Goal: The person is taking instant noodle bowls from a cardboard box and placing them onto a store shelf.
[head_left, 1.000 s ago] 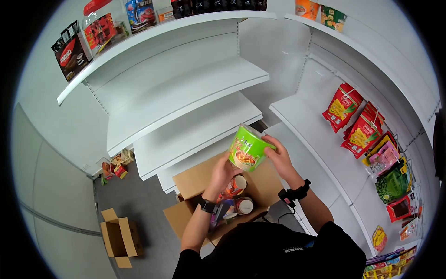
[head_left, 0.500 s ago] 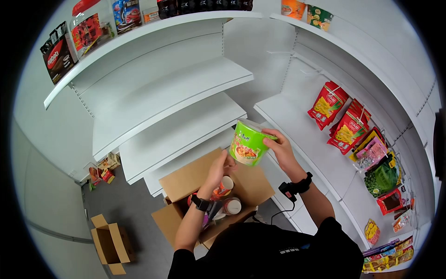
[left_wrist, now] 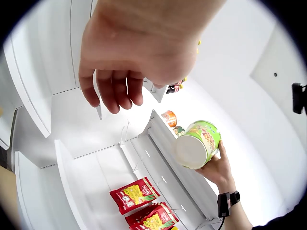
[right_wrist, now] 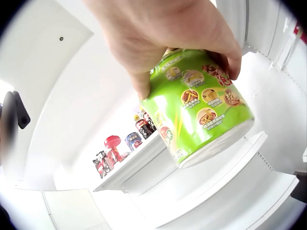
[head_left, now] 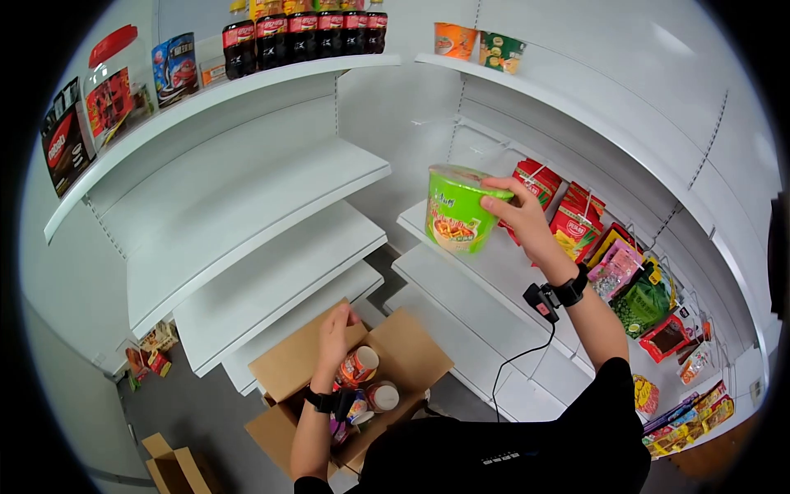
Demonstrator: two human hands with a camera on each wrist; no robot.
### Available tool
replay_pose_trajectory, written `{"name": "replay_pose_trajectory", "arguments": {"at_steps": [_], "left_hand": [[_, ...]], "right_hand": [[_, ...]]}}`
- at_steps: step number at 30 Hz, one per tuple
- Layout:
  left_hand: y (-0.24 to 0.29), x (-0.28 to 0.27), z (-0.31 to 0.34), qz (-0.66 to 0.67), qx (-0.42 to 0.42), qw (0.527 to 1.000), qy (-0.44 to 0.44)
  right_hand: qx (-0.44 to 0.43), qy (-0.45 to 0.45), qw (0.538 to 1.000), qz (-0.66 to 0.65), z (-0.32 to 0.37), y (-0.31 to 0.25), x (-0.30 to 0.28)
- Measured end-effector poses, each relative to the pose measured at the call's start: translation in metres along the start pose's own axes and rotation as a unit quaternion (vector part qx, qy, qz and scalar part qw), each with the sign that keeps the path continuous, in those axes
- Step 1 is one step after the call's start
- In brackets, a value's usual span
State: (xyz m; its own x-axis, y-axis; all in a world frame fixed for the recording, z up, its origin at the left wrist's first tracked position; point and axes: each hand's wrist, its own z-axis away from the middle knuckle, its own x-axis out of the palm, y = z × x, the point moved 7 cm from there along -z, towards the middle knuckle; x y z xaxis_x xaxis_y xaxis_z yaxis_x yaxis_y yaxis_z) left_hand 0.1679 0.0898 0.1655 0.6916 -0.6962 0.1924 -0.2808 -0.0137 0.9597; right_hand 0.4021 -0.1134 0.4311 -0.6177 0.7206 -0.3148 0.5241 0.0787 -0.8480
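A green instant noodle cup (head_left: 457, 212) hangs in the air before the right-hand shelves, its lid facing up. My right hand (head_left: 520, 216) grips it near the rim, thumb on one side and fingers on the other, as the right wrist view shows around the green cup (right_wrist: 199, 103). My left hand (head_left: 336, 333) is off the cup, over a carton flap. In the left wrist view that left hand (left_wrist: 136, 52) has loosely bent fingers with nothing in them. Below it, the open cardboard box (head_left: 280, 420) holds several packaged goods, among them a tub with a white lid (head_left: 383, 397).
An orange cup (head_left: 454, 39) and a dark green cup (head_left: 501, 51) stand on the upper right shelf. Red snack bags (head_left: 576, 222) hang below. Cola bottles (head_left: 302, 34) line the upper left shelf. Another carton (head_left: 177, 468) sits on the floor. A cable (head_left: 514, 358) trails from the right wrist.
The right hand has raised the noodle cup up and toward the right shelves. The left hand has let go and dropped back over the box. The head view has turned right and up.
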Motion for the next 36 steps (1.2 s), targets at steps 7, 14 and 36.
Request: {"name": "replay_pose_trajectory", "arguments": {"at_steps": [7,14,36], "left_hand": [[0.019,-0.011,-0.005,-0.012,0.028,0.999,0.026],[0.068,-0.013,-0.004,-0.004,0.087,0.995,0.050],[0.061,-0.028,0.011,0.021,0.085,0.992,0.090]], "right_hand": [[-0.029,0.048,0.998,0.039,-0.023,-0.056,-0.042],[-0.089,0.097,0.989,0.073,-0.060,-0.104,-0.092],[-0.065,0.210,0.971,0.092,-0.165,-0.093,-0.230]]}}
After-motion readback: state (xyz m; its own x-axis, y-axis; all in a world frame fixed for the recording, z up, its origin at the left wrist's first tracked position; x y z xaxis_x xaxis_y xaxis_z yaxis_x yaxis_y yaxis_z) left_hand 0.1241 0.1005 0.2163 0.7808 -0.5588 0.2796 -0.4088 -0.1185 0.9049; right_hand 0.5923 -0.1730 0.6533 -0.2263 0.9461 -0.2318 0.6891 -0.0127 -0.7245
